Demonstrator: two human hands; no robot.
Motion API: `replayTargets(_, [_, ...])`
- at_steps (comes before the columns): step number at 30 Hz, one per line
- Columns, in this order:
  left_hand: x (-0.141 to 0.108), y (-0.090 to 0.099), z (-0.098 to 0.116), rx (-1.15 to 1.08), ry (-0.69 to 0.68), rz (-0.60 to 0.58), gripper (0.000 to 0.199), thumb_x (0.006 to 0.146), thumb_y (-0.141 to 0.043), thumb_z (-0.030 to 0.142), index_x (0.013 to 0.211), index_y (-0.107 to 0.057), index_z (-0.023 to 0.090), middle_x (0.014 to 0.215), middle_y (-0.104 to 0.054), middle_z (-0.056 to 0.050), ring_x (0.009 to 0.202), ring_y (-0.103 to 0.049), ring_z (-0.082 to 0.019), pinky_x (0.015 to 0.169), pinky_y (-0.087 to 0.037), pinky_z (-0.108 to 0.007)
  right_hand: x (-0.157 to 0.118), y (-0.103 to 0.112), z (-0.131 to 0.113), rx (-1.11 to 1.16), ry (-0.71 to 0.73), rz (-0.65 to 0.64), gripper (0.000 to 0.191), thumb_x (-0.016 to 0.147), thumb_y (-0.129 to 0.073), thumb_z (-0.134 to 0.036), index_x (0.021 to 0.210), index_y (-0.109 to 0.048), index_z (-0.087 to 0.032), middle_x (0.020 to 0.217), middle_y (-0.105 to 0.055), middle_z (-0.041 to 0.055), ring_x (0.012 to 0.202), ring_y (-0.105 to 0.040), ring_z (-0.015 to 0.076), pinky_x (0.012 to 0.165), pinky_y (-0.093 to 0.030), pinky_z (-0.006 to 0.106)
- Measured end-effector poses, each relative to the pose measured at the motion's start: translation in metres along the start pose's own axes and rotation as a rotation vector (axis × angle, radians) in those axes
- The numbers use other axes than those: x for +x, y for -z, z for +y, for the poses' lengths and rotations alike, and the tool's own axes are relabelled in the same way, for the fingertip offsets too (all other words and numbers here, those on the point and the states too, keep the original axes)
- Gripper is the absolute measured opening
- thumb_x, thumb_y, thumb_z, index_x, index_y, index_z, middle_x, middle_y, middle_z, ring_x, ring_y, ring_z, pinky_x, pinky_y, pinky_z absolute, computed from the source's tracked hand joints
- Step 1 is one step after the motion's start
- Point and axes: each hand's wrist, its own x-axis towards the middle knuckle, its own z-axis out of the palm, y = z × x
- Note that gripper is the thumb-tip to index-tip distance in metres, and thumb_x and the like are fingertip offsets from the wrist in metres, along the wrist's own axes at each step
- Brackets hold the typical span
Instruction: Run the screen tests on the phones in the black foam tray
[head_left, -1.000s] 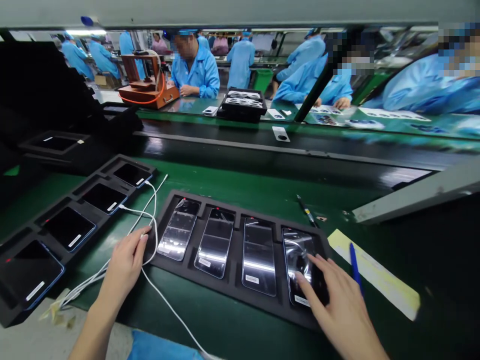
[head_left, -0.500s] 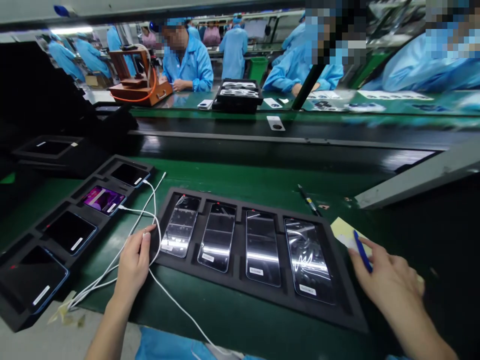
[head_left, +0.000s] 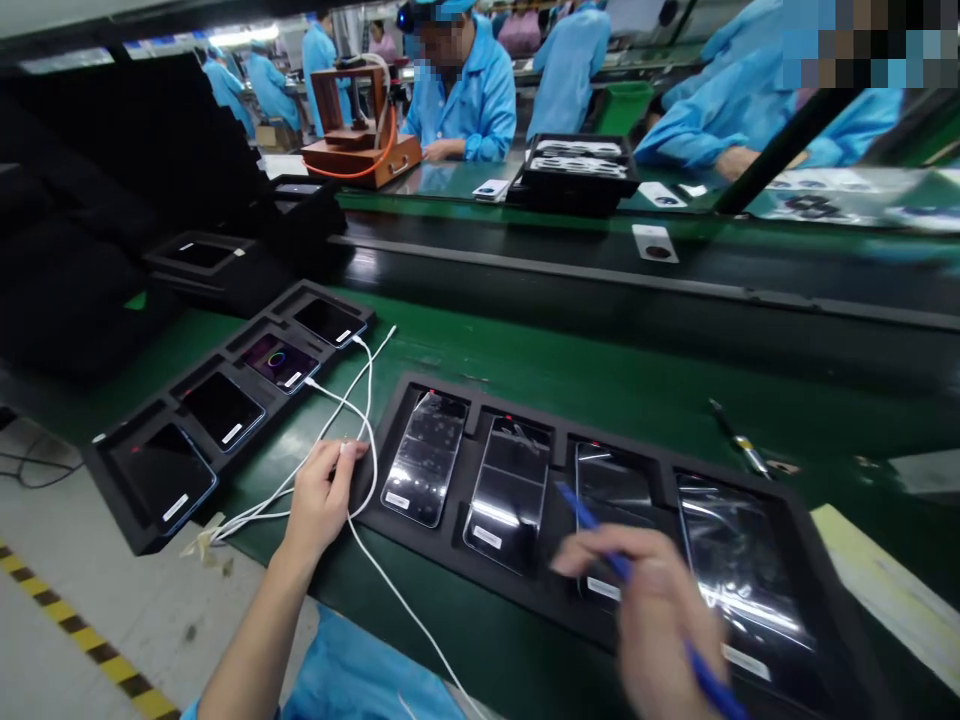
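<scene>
My left hand (head_left: 324, 492) is closed at the left edge of a dark foam tray (head_left: 450, 560), beside the white cables (head_left: 371, 430); what its fingers pinch, if anything, is too small to make out. My right hand (head_left: 652, 600), slightly blurred, holds a blue pen (head_left: 592, 520) over the third phone (head_left: 615, 480) of that tray. Several black phones with white labels lie in it, such as the leftmost phone (head_left: 426, 455). A second foam tray (head_left: 169, 400) on the left holds more phones; one lit phone (head_left: 279, 362) there shows a coloured ring and has a cable plugged in.
A black pen (head_left: 739, 440) and a yellow paper pad (head_left: 885, 590) lie to the right. Dark boxes (head_left: 217, 270) stand at the back left. Across a raised ledge, people in blue work near a wooden fixture (head_left: 360, 150) and a black bin (head_left: 577, 170).
My right hand with the blue pen has moved left from the yellow pad to over the phones. The lit phone's screen now shows a ring. The view has turned right-to-left, shifting things rightward.
</scene>
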Motion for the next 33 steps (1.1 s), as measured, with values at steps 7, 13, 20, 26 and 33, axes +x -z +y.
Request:
replayTargets(7, [0.001, 0.000, -0.001, -0.021, 0.020, -0.028, 0.040, 0.110, -0.049, 0.050, 0.104, -0.080, 0.025, 0.105, -0.078, -0.006, 0.103, -0.071, -0.023, 0.096, -0.054, -0.038, 0.020, -0.112, -0.037, 0.098, -0.276, -0.366, 0.041, 0.104, -0.062, -0.062, 0.089, -0.053, -0.024, 0.071, -0.066, 0.0008, 0.058, -0.063, 0.0163, 0.053, -0.049, 0.026])
replayTargets(13, [0.002, 0.000, 0.002, -0.027, 0.021, -0.061, 0.038, 0.111, -0.048, 0.046, 0.105, -0.079, 0.026, 0.104, -0.077, -0.005, 0.105, -0.070, -0.023, 0.097, -0.053, -0.037, 0.015, -0.108, -0.030, -0.037, -0.223, -0.403, 0.045, 0.104, -0.059, -0.057, 0.075, -0.046, -0.025, 0.062, -0.051, -0.0037, 0.053, -0.048, 0.0131, 0.050, -0.036, 0.025])
replayTargets(20, [0.002, 0.001, 0.004, -0.030, 0.007, -0.067, 0.037, 0.112, -0.048, 0.044, 0.106, -0.079, 0.026, 0.104, -0.077, -0.005, 0.104, -0.070, -0.023, 0.096, -0.053, -0.038, 0.015, -0.109, -0.031, -0.048, -0.205, -0.430, 0.038, 0.103, -0.060, -0.047, 0.075, -0.045, -0.025, 0.064, -0.048, -0.0047, 0.053, -0.047, 0.0127, 0.051, -0.037, 0.025])
replayTargets(26, [0.001, 0.002, 0.005, -0.020, 0.020, -0.068, 0.038, 0.111, -0.047, 0.046, 0.106, -0.079, 0.026, 0.106, -0.078, -0.005, 0.106, -0.070, -0.024, 0.097, -0.053, -0.038, 0.019, -0.112, -0.034, -0.020, -0.212, -0.413, 0.039, 0.102, -0.060, -0.048, 0.075, -0.044, -0.025, 0.061, -0.046, -0.0049, 0.052, -0.046, 0.0124, 0.050, -0.036, 0.024])
replayTargets(33, [0.002, 0.002, 0.005, 0.006, 0.029, -0.058, 0.042, 0.110, -0.047, 0.052, 0.104, -0.079, 0.026, 0.106, -0.078, -0.007, 0.106, -0.070, -0.026, 0.097, -0.054, -0.039, 0.012, -0.083, -0.035, 0.011, -0.180, -0.235, 0.037, 0.103, -0.066, -0.048, 0.079, -0.052, -0.025, 0.061, -0.054, -0.0036, 0.051, -0.051, 0.0135, 0.050, -0.040, 0.025])
